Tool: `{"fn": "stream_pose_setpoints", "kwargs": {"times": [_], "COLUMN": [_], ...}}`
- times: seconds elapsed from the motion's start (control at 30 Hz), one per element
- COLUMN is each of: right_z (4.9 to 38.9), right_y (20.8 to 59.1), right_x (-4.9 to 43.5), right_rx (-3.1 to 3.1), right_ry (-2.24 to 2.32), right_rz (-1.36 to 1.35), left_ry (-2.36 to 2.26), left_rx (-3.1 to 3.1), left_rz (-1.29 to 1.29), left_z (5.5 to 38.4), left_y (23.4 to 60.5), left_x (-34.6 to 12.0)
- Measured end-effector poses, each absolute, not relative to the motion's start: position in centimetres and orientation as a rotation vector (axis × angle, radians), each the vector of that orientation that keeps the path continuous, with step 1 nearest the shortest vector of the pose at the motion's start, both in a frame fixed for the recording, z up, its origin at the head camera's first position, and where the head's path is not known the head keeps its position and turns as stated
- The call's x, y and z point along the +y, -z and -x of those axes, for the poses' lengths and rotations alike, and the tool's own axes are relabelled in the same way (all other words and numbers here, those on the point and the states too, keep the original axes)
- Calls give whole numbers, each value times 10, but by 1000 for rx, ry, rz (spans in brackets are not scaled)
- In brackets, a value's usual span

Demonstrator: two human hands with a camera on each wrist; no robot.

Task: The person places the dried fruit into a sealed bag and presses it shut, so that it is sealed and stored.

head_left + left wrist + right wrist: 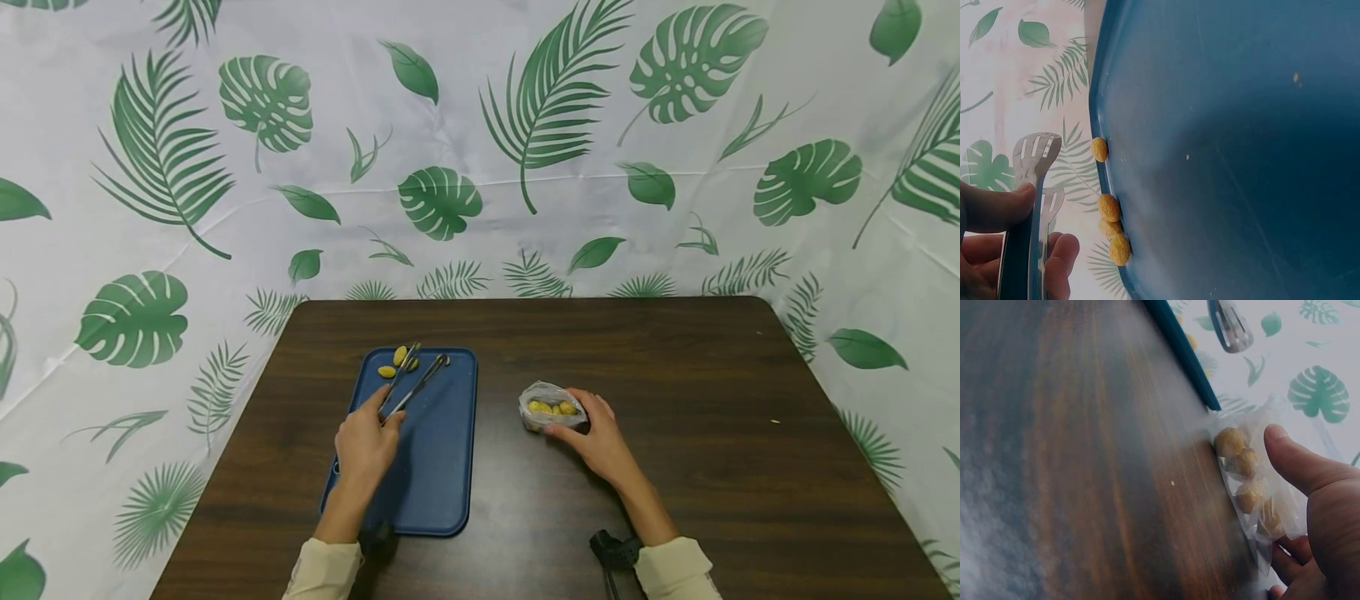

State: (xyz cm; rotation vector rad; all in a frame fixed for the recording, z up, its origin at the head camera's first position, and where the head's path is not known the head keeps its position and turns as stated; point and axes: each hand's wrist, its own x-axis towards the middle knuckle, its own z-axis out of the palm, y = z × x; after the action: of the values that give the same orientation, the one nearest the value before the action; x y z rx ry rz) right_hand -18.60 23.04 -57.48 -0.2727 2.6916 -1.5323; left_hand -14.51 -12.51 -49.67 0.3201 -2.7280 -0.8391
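My left hand (366,440) grips metal tongs (422,387) above the blue tray (438,467). The tongs' arms are spread, and their slotted tips show in the left wrist view. Near the tray's far edge lie several small yellow oval pieces (386,372) with a wrinkled surface (1119,250); their exact kind is unclear. Right of the tray, my right hand (602,433) holds a clear plastic bag (531,397) by its side, thumb in front and fingers behind. Inside the upright, open-topped bag sit several similar yellow pieces (1249,496).
Under everything is a dark wood-grain table (675,358). A leaf-patterned white cloth (337,233) hangs behind and at the sides. A small yellowish scrap (775,421) lies far right on the table. Tiny crumbs (1187,157) dot the tray.
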Motion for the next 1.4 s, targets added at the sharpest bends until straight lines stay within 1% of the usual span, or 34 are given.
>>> {"fn": "stream_pose_setpoints", "kwargs": {"times": [0.7, 1.4], "right_z": [187, 187], "right_y": [571, 575], "right_x": [229, 230], "right_rx": [2668, 2717], "right_ry": [1561, 1507], "right_rz": [286, 276], "left_ry": [767, 734], "left_rx": [-2805, -2892], "left_rz": [-395, -425], "left_z": [155, 159], "left_y": [494, 503], "left_x": [-140, -148]}}
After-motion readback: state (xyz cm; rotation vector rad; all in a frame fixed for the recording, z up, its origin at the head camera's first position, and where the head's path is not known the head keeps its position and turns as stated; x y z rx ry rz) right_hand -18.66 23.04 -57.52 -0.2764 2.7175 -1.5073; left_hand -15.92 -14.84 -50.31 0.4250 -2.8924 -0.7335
